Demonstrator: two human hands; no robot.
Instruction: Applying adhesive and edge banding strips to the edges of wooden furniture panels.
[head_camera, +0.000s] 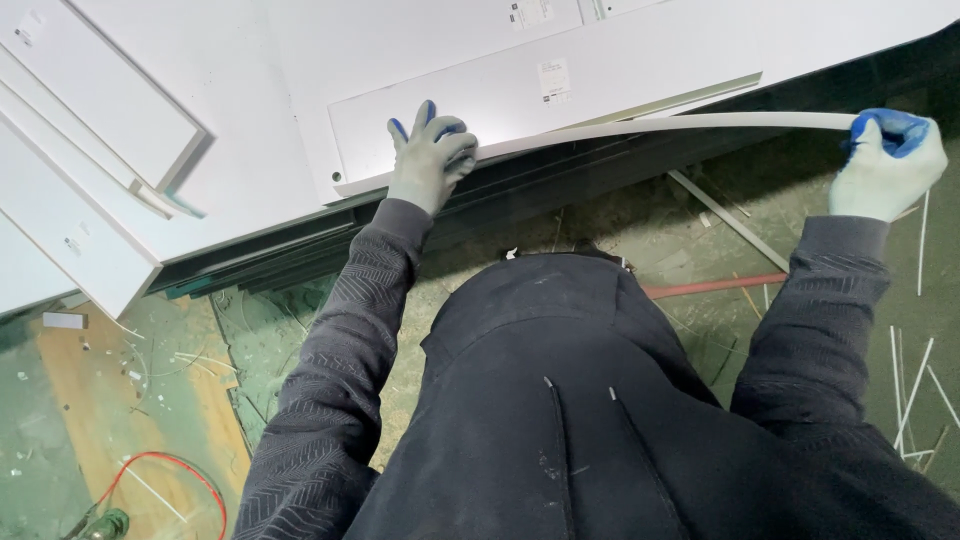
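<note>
Gloved right-hand fingers (893, 133) at two o'clock pinch a thin white edge-banding strip (690, 122), seemingly light and bendy, best held near its end, while the left hand (430, 158) at twelve o'clock presses spread fingers on the white panel (600, 70).

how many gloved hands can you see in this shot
2. The left hand presses on the white panel edge; the right hand holds the white strip at far right. None seem hidden.

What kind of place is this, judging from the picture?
Probably a furniture or panel workshop: stacked white panels, a long white strip pulled along a panel's edge by gloved hands, and offcut strips littering the floor.
</note>
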